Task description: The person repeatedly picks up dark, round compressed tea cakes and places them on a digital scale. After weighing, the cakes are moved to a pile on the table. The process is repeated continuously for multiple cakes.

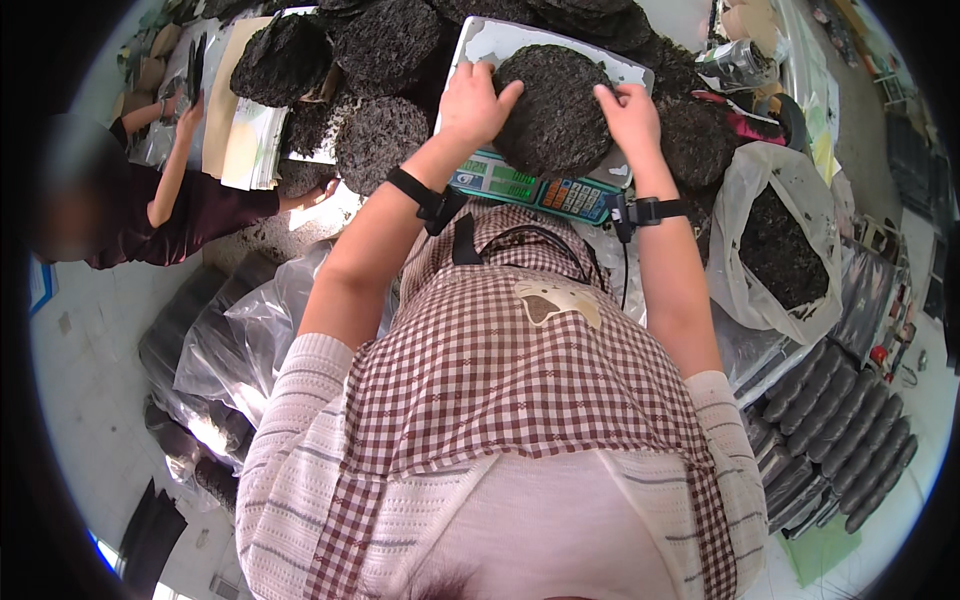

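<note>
A round, dark, flat cake of what looks like dried seaweed (553, 110) lies over the pale metal pan (487, 40) of a digital scale. My left hand (478, 103) is at the cake's left edge, its thumb against the rim. On the opposite edge my right hand (632, 118) has its thumb at the rim and its fingers curled. Both hands hold the cake between them; the undersides of the fingers are hidden. Below the cake shows the scale's green keypad panel (570, 197). A black strap with a small device sits on each wrist.
More dark round cakes (383, 145) are piled left, behind and right. An open plastic bag of dark flakes (783, 240) stands at the right, above stacked black rolled packs (835, 420). A clear jar (738, 65) lies back right. At the left another person (165, 215) works beside papers (240, 110).
</note>
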`<state>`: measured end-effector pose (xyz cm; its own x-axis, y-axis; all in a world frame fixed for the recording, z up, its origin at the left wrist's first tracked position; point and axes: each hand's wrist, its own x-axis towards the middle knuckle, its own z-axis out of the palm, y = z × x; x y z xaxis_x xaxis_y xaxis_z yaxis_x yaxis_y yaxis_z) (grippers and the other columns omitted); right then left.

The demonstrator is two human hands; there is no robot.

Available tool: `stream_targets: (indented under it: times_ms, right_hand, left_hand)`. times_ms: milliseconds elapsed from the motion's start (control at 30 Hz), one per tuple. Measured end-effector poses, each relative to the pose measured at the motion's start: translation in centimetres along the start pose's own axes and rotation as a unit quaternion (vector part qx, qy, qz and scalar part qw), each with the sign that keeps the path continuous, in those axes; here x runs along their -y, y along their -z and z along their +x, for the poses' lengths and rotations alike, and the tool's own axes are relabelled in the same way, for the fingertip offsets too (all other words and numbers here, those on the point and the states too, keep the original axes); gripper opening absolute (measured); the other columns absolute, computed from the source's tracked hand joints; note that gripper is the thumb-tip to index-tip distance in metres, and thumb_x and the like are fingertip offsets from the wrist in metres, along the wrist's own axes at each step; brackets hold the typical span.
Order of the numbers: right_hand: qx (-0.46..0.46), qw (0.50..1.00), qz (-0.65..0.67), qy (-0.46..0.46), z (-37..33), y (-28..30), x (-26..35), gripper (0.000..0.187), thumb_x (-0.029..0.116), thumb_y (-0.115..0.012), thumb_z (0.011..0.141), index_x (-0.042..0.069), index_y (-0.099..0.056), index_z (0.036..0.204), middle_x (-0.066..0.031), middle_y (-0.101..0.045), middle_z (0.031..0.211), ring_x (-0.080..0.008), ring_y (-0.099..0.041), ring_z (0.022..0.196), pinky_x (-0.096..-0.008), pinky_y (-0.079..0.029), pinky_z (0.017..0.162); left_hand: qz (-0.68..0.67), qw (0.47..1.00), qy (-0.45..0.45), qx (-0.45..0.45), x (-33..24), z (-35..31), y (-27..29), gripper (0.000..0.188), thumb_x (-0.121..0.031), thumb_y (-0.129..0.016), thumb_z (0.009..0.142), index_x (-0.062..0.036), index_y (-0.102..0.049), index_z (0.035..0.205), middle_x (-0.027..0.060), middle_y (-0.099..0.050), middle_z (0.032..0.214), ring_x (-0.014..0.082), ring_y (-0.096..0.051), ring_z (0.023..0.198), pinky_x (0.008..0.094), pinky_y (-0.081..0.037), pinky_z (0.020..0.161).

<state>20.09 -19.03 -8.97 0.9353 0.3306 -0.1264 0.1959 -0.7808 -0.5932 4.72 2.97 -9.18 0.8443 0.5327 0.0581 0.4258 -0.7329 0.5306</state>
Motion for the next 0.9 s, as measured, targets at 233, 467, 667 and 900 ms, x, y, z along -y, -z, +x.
stream_targets:
  times_ms: [233,467,667,900]
  right_hand:
    - [0.078,0.913,0.395,0.066,-2.6,-1.2,-2.2,0.043,0.016,-0.08,0.095,-0.002,-0.061,0.129,-0.0091,-0.066,0.119,-0.0168,-0.062,0.113,-0.0338,-0.051,0.099]
    - [0.02,0.868,0.453,0.204,-1.0,3.5,6.2,0.046,0.012,-0.062,0.106,0.0,-0.048,0.148,-0.0119,-0.06,0.138,-0.0204,-0.058,0.125,-0.0366,-0.044,0.112]
    - [-0.042,0.861,0.482,0.159,3.9,8.3,4.7,0.037,0.013,-0.056,0.109,-0.003,-0.051,0.142,-0.0151,-0.063,0.13,-0.0219,-0.065,0.114,-0.0374,-0.058,0.098]
    - [-0.139,0.926,0.342,-0.074,-3.1,14.2,-18.9,0.031,0.015,-0.067,0.105,-0.004,-0.061,0.13,-0.0122,-0.071,0.114,-0.017,-0.07,0.101,-0.0324,-0.059,0.09]
  left_hand:
    - [-0.502,0.849,0.102,0.129,0.2,-3.7,1.7,0.048,-0.028,-0.072,0.101,0.0071,-0.063,0.133,0.0163,-0.067,0.131,0.0207,-0.06,0.123,0.0381,-0.05,0.105]
    - [-0.61,0.777,0.13,0.082,-1.8,0.5,9.0,0.039,-0.009,-0.065,0.104,0.0023,-0.055,0.14,0.0085,-0.068,0.129,0.0176,-0.064,0.116,0.0363,-0.053,0.104]
    - [-0.497,0.843,0.204,0.011,2.0,18.8,10.6,0.065,-0.043,-0.076,0.097,0.0017,-0.053,0.138,0.0141,-0.067,0.128,0.023,-0.066,0.115,0.043,-0.06,0.088]
    - [-0.223,0.971,0.066,-0.06,15.1,4.0,10.7,0.032,-0.021,-0.072,0.1,0.0018,-0.069,0.122,0.0108,-0.072,0.115,0.0163,-0.067,0.103,0.0323,-0.052,0.091]
